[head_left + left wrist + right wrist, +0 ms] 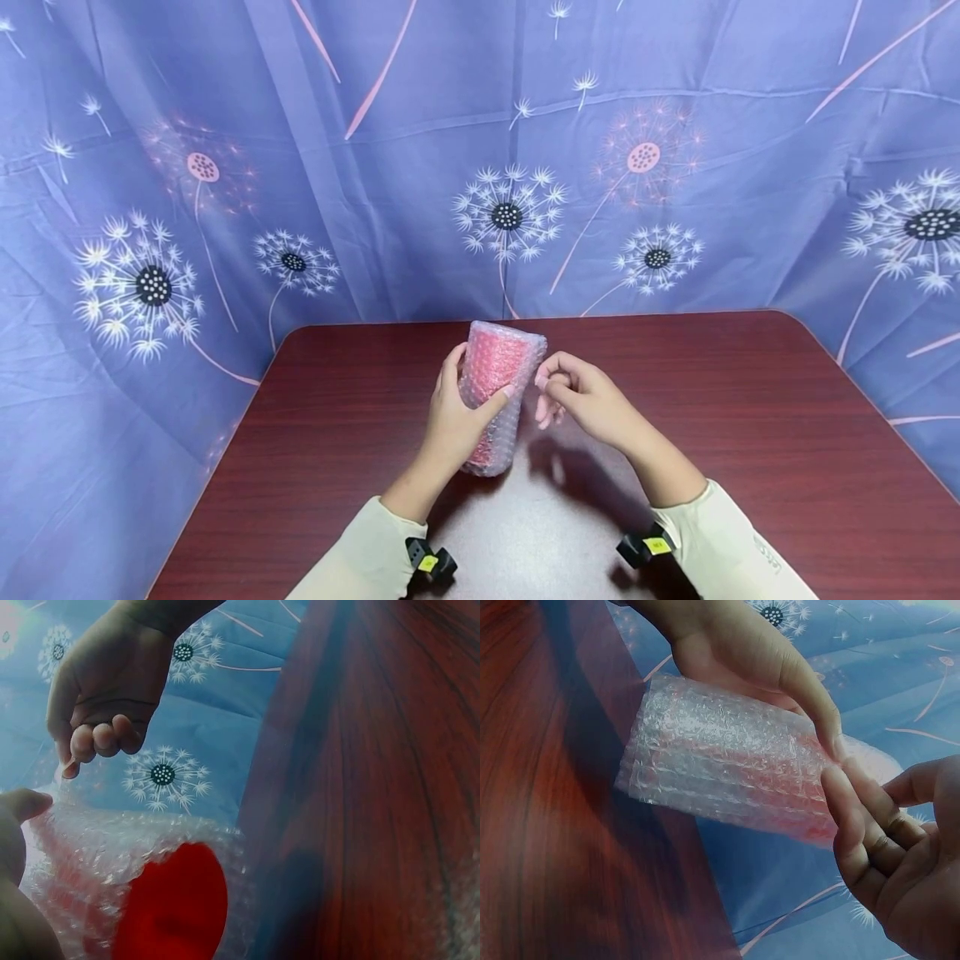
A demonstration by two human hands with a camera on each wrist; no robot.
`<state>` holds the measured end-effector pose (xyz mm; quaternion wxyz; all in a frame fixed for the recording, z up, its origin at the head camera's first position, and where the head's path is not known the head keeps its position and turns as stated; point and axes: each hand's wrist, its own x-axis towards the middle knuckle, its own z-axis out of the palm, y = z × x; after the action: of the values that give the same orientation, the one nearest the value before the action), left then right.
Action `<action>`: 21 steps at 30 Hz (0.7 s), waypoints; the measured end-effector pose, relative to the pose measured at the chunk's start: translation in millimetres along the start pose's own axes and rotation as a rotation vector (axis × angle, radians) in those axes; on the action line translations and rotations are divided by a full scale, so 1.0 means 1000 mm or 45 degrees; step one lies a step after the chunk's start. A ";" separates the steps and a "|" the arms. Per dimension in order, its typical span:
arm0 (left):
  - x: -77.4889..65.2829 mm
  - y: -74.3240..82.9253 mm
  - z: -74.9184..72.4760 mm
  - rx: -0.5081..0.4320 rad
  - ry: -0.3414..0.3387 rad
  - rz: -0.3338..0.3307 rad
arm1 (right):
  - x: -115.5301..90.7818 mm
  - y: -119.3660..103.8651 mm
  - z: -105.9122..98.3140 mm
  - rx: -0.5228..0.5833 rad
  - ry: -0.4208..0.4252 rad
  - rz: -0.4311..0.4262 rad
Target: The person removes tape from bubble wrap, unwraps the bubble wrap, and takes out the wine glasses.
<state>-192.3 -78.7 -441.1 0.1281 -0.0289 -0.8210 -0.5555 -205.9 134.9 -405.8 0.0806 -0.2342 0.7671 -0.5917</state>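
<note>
Red roll-like item (pixel 498 362) sits inside bubble wrap (pixel 517 417), held up in front of the person over the middle of the table, long axis tilted, top end leaning right; can't tell if the bottom end touches the tabletop; left wrist view shows a smooth red rounded face at one end, with wrap around it. Left hand (pixel 459 417) grasps the bundle from the left, thumb across the near face, fingers round the far side; right hand (pixel 588 400) is at the right edge, thumb and forefinger tips together, pinching a thin bit of the wrap's edge, other fingers loosely curled. Both wrists carry small black cameras (pixel 431 560) with yellow labels, next to pale long sleeves (pixel 367 554); below is a dark red wood-grain table (pixel 345 392) with rounded far corners, a bright glare patch near the person and hand shadows on it; behind, a blue-violet curtain (pixel 420 208) printed with white and pink dandelions.
</note>
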 end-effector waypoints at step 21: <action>-0.004 0.003 0.003 0.052 0.021 0.012 | 0.002 0.000 0.004 0.021 -0.026 -0.010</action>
<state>-188.3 -74.5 -440.3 0.1382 -0.0256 -0.8310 -0.5383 -206.2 130.3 -407.2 0.0881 -0.2426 0.7604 -0.5960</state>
